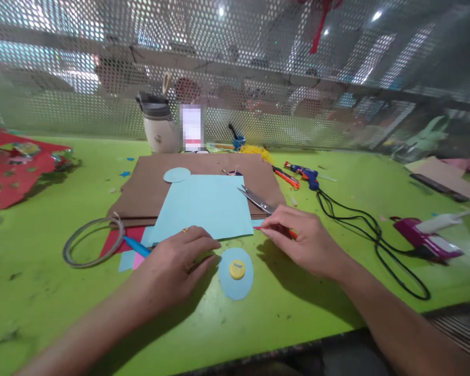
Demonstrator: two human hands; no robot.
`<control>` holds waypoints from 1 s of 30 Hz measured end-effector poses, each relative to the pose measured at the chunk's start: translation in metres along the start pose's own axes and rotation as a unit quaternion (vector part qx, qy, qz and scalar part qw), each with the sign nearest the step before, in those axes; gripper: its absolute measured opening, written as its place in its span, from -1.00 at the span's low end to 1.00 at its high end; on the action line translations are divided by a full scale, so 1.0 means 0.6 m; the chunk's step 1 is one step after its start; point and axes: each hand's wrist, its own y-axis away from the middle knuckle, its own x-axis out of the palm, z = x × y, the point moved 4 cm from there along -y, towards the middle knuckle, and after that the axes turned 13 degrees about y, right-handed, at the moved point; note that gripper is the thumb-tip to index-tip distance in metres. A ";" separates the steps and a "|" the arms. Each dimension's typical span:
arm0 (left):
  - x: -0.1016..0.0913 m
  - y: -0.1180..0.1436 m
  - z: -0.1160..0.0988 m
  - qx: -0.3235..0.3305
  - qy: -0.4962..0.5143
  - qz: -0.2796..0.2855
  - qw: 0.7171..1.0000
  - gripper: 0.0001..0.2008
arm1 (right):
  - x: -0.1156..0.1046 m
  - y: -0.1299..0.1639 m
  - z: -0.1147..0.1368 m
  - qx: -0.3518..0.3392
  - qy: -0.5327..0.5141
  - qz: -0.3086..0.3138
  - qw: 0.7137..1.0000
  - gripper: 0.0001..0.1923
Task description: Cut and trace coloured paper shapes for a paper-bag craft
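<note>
My left hand (180, 261) lies with its fingers stretched out at the near edge of a light blue sheet of paper (207, 206). In my right hand (297, 235), the fingertips pinch a slim red pencil-like thing (257, 227) beside the sheet's near right corner; its exact kind is hard to make out. Metal scissors (256, 200) rest with their blades over the sheet's right side, their handles largely hidden by that hand. Between both hands, a blue paper oval (236, 290) bears a round yellow cap (237, 269). Another light blue oval (177, 175) overlaps the sheet's far left corner.
Brown cardboard (141, 188) lies beneath the sheet. A tape ring (66, 250) and blue pen (136, 245) are at left. An orange cutter (285, 177), glue gun (307, 174), black cord (376, 230) and magenta tool (426, 238) lie right. A white jug (160, 130) stands behind.
</note>
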 end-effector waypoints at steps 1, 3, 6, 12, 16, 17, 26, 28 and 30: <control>-0.001 0.001 -0.001 0.006 0.002 -0.008 1.000 -0.78 | -0.002 -0.002 -0.004 0.008 0.000 -0.023 1.000 -0.90; 0.002 0.005 -0.007 0.016 0.009 -0.015 1.000 -0.80 | -0.005 -0.005 -0.013 0.029 -0.002 -0.066 0.997 -0.87; 0.014 0.009 -0.015 0.019 0.021 -0.012 1.000 -0.81 | -0.008 -0.010 -0.030 0.070 -0.011 -0.104 0.992 -0.83; 0.015 0.009 -0.021 0.036 -0.029 -0.010 0.999 -0.69 | -0.004 -0.016 -0.063 0.139 -0.037 -0.125 0.982 -0.74; 0.016 0.016 -0.044 0.074 -0.060 0.033 0.995 -0.66 | 0.016 -0.012 -0.075 0.159 -0.066 -0.113 0.979 -0.83; 0.026 0.021 -0.054 0.101 -0.053 0.076 0.991 -0.68 | 0.022 -0.011 -0.075 0.157 -0.067 -0.104 0.980 -0.86; 0.061 0.047 -0.115 0.326 -0.044 0.111 0.938 -0.74 | 0.083 -0.091 0.120 -0.217 0.116 0.102 0.964 -0.79; 0.061 0.055 -0.122 0.369 -0.070 0.108 0.921 -0.74 | 0.125 -0.122 0.175 -0.251 0.178 0.189 0.932 -0.79; 0.069 0.064 -0.124 0.389 -0.092 0.115 0.909 -0.80 | 0.164 -0.147 0.214 -0.246 0.201 0.225 0.921 -0.76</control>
